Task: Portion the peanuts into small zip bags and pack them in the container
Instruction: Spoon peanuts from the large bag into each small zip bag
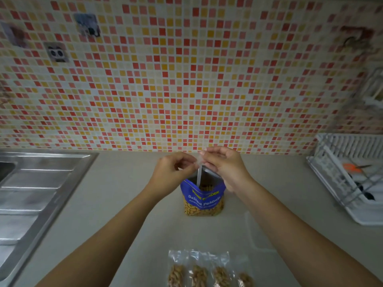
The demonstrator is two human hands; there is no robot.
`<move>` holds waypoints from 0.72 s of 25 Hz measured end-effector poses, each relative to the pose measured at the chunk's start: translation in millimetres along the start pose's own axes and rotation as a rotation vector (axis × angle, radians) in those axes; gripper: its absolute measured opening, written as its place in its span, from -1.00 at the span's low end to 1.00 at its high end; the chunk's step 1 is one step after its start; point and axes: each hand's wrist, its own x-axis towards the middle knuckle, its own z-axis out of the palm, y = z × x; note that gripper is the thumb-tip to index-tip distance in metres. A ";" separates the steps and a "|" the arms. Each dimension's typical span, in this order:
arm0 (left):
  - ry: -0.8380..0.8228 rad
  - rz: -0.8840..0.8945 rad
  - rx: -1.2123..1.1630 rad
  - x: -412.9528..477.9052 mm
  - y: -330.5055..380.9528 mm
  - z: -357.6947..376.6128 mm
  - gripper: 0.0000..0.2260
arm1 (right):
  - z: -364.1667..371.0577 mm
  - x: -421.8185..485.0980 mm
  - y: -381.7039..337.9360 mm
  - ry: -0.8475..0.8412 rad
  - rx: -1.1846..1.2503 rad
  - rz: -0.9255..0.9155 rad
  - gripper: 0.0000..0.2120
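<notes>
**Item 1, small zip bag** (199, 162): clear and seemingly empty. You hold it edge-on, just above the mouth of the peanut bag.

**Item 2, your left hand** (172, 172): fingers curled, the tips pinching the small zip bag's near edge.

**Item 3, your right hand** (223, 166): fingers curled likewise, pinching the top of the same bag from the other side.

**Item 4, peanut bag** (202, 196): blue, standing upright on the counter (124, 204) with its top open and peanuts visible inside.

**Item 5, filled bags** (207, 270): four portions lying side by side at the near edge of the counter.

**Item 6, container**: a faint clear outline shows to the right of the peanut bag, but you cannot tell whether that is it.

**Also present**: sink drainboard (41, 183) on the left and dish rack (348, 175) on the right.

**Step in hand**: likely opening a fresh bag for a fifth portion.

**Next move**: part the zip fully and keep the mouth wide with one hand. That frees the other hand to tip or scoop peanuts in without spilling.
</notes>
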 end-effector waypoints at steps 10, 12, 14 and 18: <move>0.041 -0.141 -0.025 1.5 6.4 7.3 -0.90 | -17.4 -0.7 1.1 -0.041 -0.467 -0.149 -0.86; 0.082 -0.110 0.072 2.2 7.0 8.2 -0.90 | -20.2 -0.9 4.5 -0.027 -0.689 -0.305 -0.84; 0.083 -0.081 0.106 2.8 7.7 9.0 -0.92 | -21.9 -1.4 8.6 -0.062 -0.732 -0.409 -0.79; 0.085 -0.118 0.030 4.4 8.2 10.2 -0.86 | -28.6 -3.5 13.6 -0.218 -0.899 -0.486 -0.39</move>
